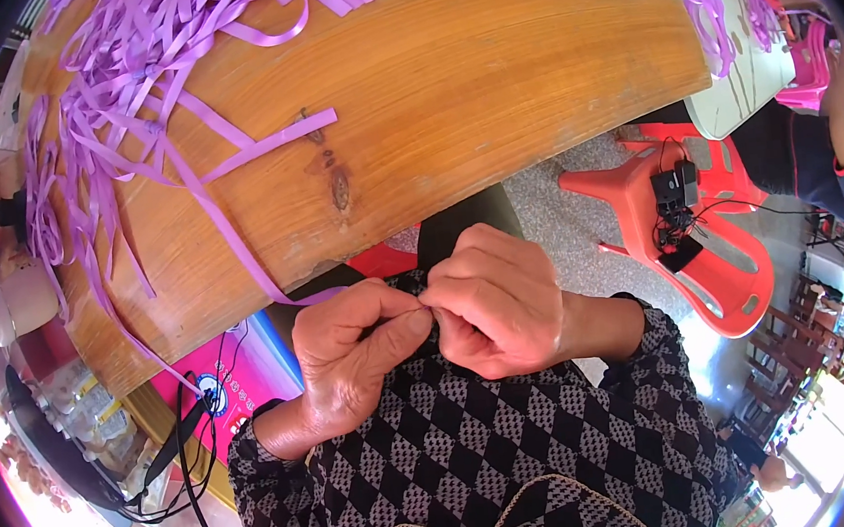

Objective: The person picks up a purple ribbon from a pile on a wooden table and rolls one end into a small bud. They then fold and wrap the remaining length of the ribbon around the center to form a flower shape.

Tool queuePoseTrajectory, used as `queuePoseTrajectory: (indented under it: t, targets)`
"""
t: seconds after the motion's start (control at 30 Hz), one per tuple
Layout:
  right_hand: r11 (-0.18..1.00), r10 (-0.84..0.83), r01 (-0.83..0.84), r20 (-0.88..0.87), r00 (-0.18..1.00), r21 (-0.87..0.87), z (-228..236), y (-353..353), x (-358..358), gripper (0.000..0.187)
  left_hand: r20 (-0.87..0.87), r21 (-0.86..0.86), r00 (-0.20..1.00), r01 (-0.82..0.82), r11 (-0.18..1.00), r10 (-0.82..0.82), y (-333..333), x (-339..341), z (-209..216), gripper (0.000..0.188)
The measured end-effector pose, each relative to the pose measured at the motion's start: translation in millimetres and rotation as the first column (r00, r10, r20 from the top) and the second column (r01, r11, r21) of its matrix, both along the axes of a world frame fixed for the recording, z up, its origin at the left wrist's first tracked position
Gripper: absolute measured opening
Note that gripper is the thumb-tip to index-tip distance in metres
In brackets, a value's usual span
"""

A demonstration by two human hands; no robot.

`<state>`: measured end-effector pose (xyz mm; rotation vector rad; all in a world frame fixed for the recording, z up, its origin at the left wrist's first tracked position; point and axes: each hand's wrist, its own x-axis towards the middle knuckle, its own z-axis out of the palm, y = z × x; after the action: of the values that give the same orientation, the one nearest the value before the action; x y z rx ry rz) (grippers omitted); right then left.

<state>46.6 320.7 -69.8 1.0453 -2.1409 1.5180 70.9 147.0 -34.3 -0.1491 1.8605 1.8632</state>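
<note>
Item: we keep left hand (360, 354) and right hand (496, 302) fingers pinched on the purple strip (239, 241), trailing taut toward eleven o'clock over the counter (486, 77).

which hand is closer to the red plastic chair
Right. The right hand sits just left of the red plastic chair, with bare floor between them; the left hand is farther off, beyond the right hand.

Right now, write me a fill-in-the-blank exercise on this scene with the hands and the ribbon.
1. The left hand and right hand pinch a thin ribbon strip coloured ____.
2. The strip trails up onto a round table made of ____.
3. The plastic chair beside the person is ____.
4. Both sleeves show a black and white ____ pattern.

Missing words: purple; wood; red; diamond
</note>
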Motion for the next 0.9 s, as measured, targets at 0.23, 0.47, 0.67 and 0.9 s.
queuePoseTrajectory:
  t: [0.23, 0.47, 0.67, 0.9]
  targets:
    - [0.999, -0.04, 0.042, -0.139, 0.99, 0.009, 7.0, -1.0, 0.2, 0.024, -0.611, -0.212, 0.755, 0.133, 0.968, -0.238, 0.6, -5.9, 4.9, 0.009]
    - [0.997, 0.06, -0.061, -0.046, 0.997, -0.036, 19.8, 0.5, -3.9, 0.022, -0.716, -0.174, 0.667, 0.113, 0.978, -0.205, -3.6, -1.8, 7.0, 0.014]
    - [0.928, 0.359, -0.356, 0.517, 0.777, -0.108, 49.5, -0.1, -35.4, 0.047, -0.59, 0.094, 0.805, -0.004, 0.996, 0.059, -21.5, -4.6, 28.7, 0.008]
    - [0.913, 0.408, -0.404, 0.222, 0.886, -0.064, 58.0, -32.1, -53.8, 0.026, -0.478, 0.673, 0.578, -0.243, 0.699, 0.661, -66.6, -26.5, 64.9, 0.009]
